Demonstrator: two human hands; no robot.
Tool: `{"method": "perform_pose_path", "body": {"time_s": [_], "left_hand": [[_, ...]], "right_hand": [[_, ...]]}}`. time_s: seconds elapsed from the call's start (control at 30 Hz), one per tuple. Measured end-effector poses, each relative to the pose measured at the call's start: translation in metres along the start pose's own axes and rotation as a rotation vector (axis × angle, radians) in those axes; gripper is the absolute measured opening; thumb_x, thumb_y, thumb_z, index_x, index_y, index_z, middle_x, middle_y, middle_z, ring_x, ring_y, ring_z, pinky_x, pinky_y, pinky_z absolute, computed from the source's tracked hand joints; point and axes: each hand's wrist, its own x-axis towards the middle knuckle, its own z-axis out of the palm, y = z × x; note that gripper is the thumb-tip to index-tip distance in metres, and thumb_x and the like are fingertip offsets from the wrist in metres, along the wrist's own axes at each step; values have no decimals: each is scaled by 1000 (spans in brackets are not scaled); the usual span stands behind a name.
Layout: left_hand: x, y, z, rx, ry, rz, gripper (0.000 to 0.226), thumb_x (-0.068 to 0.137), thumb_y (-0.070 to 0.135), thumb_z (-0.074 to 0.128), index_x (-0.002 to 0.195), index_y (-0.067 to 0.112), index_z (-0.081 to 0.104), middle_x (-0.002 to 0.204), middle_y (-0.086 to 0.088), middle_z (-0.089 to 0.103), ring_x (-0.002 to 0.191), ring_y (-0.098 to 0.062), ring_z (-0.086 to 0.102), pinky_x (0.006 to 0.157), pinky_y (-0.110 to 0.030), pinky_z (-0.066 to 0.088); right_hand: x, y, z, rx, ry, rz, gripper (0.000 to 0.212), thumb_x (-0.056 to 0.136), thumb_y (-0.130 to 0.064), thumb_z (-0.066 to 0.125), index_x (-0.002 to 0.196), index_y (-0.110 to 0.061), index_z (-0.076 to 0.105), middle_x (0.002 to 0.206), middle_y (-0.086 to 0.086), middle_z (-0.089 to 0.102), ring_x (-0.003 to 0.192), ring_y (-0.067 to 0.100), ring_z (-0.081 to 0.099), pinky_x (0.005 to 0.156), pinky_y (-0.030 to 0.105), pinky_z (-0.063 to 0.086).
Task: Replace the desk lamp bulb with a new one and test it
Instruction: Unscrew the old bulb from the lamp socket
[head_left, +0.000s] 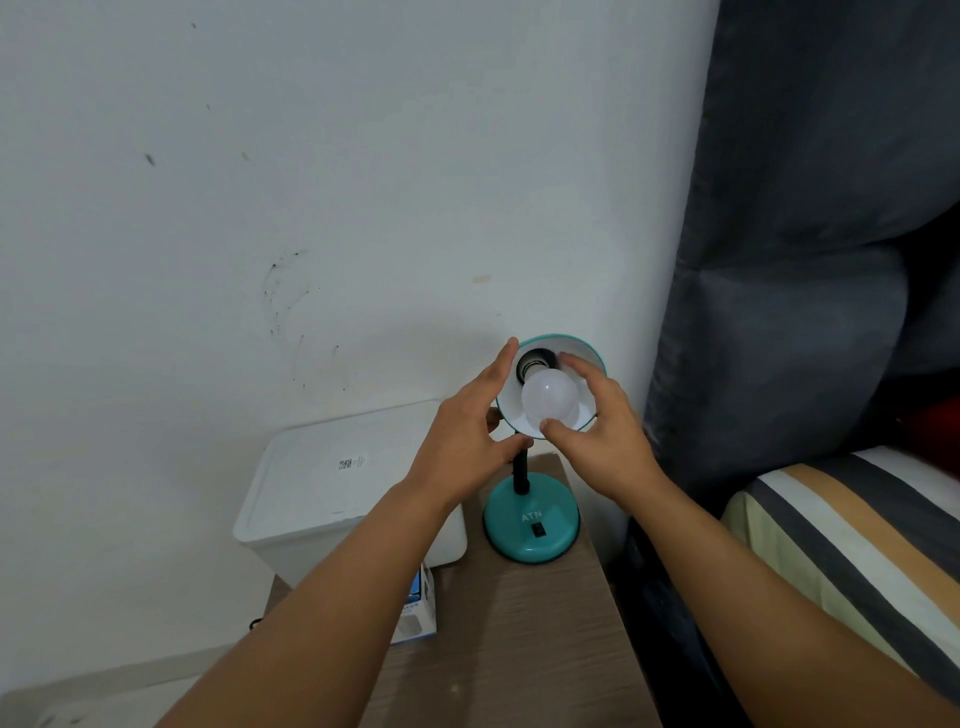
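The right hand (605, 426) is gripping the round white frosted bulb (549, 399) inside the teal metal lamp shade (592, 358), while the left hand (467, 431) is clasping the shade's left rim, above the brown wooden table (519, 623).

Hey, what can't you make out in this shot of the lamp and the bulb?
- Bulb base: head view, too dim to tell whether it is threaded into the socket.
- Small box: mostly hidden by the left forearm.
- Sticker on the white bin: too small to read.
- Lamp switch position: too small.
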Motion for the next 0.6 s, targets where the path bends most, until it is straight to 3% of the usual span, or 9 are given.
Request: {"method": "perform_pose_path", "body": {"time_s": [0.1, 0.17, 0.27, 0.4, 0.53, 0.6], "left_hand": [[0, 2, 1, 16, -2, 6, 101, 84, 22, 80, 149, 62, 14, 144, 17, 53, 116, -8, 62, 93, -16, 51], [1, 2, 1, 27, -3, 8, 99, 85, 24, 79, 149, 62, 13, 144, 15, 54, 114, -8, 62, 91, -13, 49], [0, 2, 0, -1, 1, -3, 100, 84, 24, 81, 148, 63, 14, 141, 14, 56, 115, -8, 62, 93, -13, 49], [-1, 2, -1, 22, 8, 7, 101, 84, 25, 81, 147, 64, 13, 139, 16, 56, 116, -7, 62, 93, -15, 51], [-1, 5, 1, 26, 8, 6, 95, 87, 27, 78, 149, 59, 14, 140, 12, 57, 112, -7, 61, 89, -8, 47], [0, 5, 1, 29, 10, 6, 94, 87, 27, 77, 152, 55, 16, 138, 11, 58, 110, -7, 61, 87, -7, 46]], "right_hand": [[0, -2, 1, -23, 36, 36, 80, 74, -43, 81, 140, -33, 38, 133, -14, 41, 116, 5, 38, 92, 26, 35], [1, -3, 2, -61, 65, 55, 74, 71, -48, 81, 132, -31, 44, 129, -12, 45, 112, 6, 40, 87, 26, 35], [2, -3, 2, -40, 39, 10, 61, 76, -37, 79, 129, -37, 47, 128, -8, 48, 110, 5, 42, 87, 25, 37], [-1, 1, 1, -6, -1, -11, 69, 79, -26, 77, 137, -40, 42, 132, -7, 45, 114, 5, 41, 92, 26, 38], [-2, -3, 1, -24, 45, 45, 81, 71, -44, 82, 138, -33, 38, 128, -15, 39, 113, 5, 38, 89, 26, 35], [-1, -4, 2, -70, 63, 56, 77, 70, -51, 81, 133, -31, 41, 126, -14, 42, 111, 6, 39, 85, 24, 36]]}}
